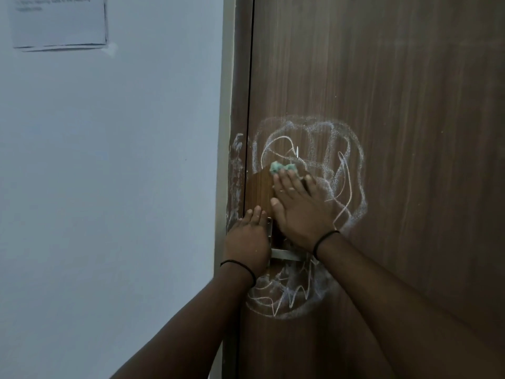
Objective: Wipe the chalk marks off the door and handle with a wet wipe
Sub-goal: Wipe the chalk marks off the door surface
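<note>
A brown wooden door (396,105) carries white chalk scribbles (336,149) above the handle and more chalk scribbles below it. My right hand (300,206) lies flat on the door with straight fingers, pressing a crumpled green wet wipe (278,168) that peeks out past the fingertips. A darker wiped patch (259,190) shows to the left of that hand. My left hand (247,239) rests over the left end of the metal handle (287,254) by the door edge; its finger grip is hidden.
The door frame (236,170) on the left has chalk smears. A pale wall (109,187) fills the left side, with a paper notice (58,21) stuck at the top left.
</note>
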The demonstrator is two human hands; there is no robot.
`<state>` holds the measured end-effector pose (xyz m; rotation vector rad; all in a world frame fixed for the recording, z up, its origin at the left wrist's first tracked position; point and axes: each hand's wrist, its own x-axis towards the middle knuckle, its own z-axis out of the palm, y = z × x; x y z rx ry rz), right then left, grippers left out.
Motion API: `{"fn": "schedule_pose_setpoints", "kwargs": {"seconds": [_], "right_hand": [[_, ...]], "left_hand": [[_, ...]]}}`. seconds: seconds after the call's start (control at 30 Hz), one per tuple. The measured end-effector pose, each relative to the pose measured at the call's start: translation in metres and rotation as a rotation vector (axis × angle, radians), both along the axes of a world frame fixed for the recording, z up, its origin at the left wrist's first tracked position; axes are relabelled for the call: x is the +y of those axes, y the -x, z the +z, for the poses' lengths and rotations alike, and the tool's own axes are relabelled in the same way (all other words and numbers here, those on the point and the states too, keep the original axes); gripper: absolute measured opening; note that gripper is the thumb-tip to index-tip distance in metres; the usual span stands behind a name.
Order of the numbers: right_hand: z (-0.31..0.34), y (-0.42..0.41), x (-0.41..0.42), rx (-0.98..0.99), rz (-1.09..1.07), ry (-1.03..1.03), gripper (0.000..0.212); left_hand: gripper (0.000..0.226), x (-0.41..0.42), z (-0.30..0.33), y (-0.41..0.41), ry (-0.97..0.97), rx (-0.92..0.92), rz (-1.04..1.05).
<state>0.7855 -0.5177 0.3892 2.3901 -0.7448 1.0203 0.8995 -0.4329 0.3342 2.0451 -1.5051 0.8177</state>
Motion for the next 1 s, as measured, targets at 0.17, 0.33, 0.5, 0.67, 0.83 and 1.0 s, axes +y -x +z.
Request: {"fn": "schedule_pose_setpoints", "kwargs": {"seconds": [0.17,0.33,0.5,0.67,0.83,1.0], "right_hand": [[-0.020,0.020,-0.005,0.070,-0.025,0.056,0.064],[0.020,0.018,-0.010,-0.083,-0.029,0.017,0.063],[0.025,0.001,-0.004,0.003,-0.008,0.065,0.061],[0.009,0.023,-0.013,0.047,0.006,0.115,0.063],[0.022,-0.005,-0.004,-0.022,-0.015,0.083,0.061],[0.017,-0.021,0.005,0.112,0.039,0.126,0.060]], "left_hand": [[0.056,0.002,0.001,-0.002,0.038,-0.041,-0.017],[0.057,-0.001,0.000,-0.009,0.158,-0.058,-0.111],[0.061,-0.022,0.004,-0.007,0.205,-0.022,-0.171],[0.059,-0.026,-0.002,-0.011,0.213,-0.016,-0.181],[0.062,-0.024,-0.006,-0.010,0.239,0.007,-0.226],[0.059,-0.022,-0.005,-0.008,0.297,0.038,-0.280]]}}
